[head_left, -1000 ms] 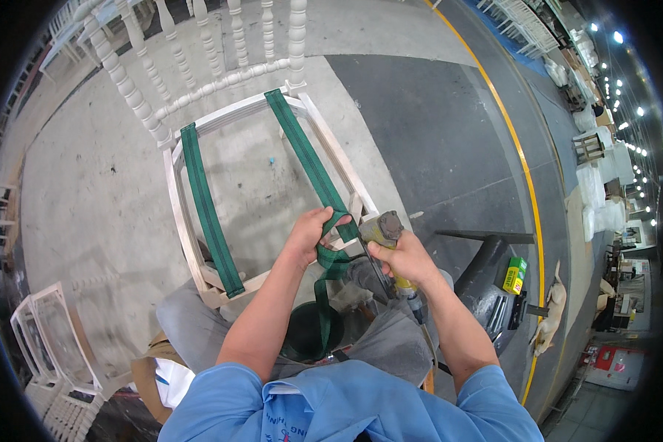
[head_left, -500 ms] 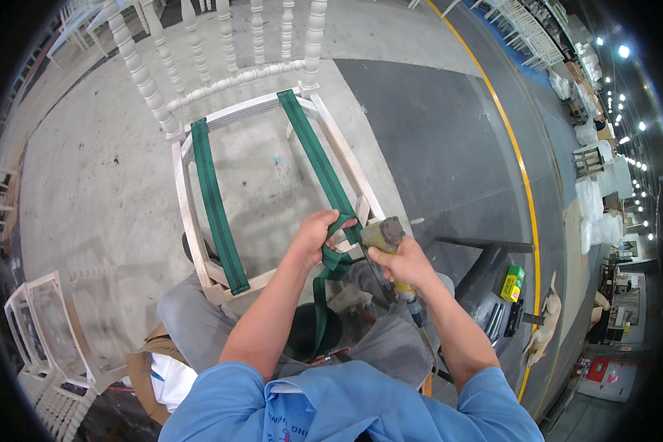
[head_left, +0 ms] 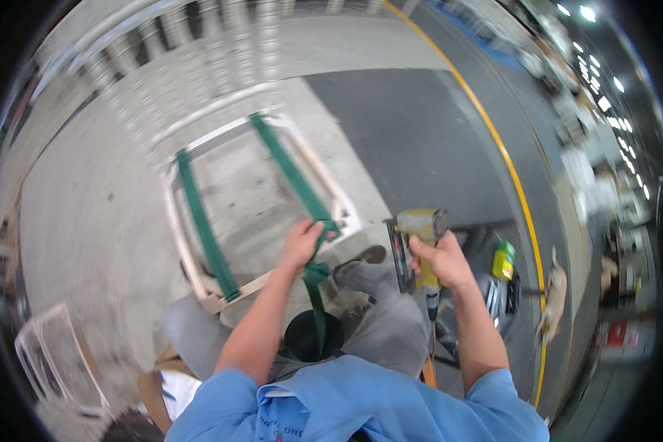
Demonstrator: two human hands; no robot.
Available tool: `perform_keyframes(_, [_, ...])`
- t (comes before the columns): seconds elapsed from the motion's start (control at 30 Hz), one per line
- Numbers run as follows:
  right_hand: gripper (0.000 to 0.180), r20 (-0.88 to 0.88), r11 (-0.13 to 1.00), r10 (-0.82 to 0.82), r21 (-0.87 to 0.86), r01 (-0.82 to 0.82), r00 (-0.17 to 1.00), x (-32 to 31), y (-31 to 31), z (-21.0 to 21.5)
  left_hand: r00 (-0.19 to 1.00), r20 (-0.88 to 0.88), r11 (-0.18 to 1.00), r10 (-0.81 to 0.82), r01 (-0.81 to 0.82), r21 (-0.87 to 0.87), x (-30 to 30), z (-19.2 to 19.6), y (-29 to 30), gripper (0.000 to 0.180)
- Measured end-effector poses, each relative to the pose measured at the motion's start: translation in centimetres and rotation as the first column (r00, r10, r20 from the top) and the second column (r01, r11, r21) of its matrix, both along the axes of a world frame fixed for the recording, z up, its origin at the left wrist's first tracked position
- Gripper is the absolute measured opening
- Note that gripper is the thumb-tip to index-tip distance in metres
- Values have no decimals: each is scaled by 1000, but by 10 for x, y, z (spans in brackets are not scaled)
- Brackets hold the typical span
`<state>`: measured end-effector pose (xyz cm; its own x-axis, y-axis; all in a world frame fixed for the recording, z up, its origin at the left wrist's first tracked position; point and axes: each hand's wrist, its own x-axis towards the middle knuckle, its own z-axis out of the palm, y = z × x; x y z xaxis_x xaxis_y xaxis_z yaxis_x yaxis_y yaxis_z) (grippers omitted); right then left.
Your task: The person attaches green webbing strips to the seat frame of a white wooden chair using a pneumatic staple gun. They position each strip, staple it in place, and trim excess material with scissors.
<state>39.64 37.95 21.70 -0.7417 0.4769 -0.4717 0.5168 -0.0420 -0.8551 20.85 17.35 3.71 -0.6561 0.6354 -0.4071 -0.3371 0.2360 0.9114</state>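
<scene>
A whitish chair seat frame (head_left: 175,228) stands in front of me, its spindled back (head_left: 244,55) beyond it. Two green webbing straps run across it, a left strap (head_left: 204,225) and a right strap (head_left: 283,162). At the near end of the right strap, my left hand (head_left: 303,241) is closed on the webbing. The loose length (head_left: 317,298) hangs from there into a black bucket (head_left: 298,340) between my legs. My right hand (head_left: 442,259) grips a yellow staple gun (head_left: 421,219) upright, to the right of the frame and apart from it. Motion blurs the picture somewhat.
On a dark surface to my right are a green-yellow box (head_left: 503,260) and some dark tools (head_left: 493,298). A hose or cord drops from the staple gun. A tan dog (head_left: 555,295) lies by the yellow floor line (head_left: 519,184). Another pale frame (head_left: 77,346) stands at lower left.
My right hand has drawn the staple gun away from the frame's near right corner, to the right. My left hand still holds the webbing. The whole view has shifted.
</scene>
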Motion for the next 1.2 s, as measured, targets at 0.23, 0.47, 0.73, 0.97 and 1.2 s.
perform_keyframes(0.23, [45,39,838,-545,45,544,837,192,82,24,762,-628,963,-156,-25,-269,44,4,3,42])
perform_keyframes(0.47, [51,180,706,-597,-344,619,782,296,103,-74,715,-659,928,-234,-38,-371,56,17,12,45])
perform_keyframes(0.73, [51,408,846,-505,410,341,761,330,100,-92,738,-627,924,-249,-13,-382,61,22,20,41])
perform_keyframes(0.97, [43,488,622,-731,764,171,476,400,80,-79,730,-632,900,-259,-54,-432,59,15,20,47])
perform_keyframes(1.2, [91,468,607,-757,763,224,455,449,76,-118,979,-200,969,-47,-4,-245,44,30,15,35])
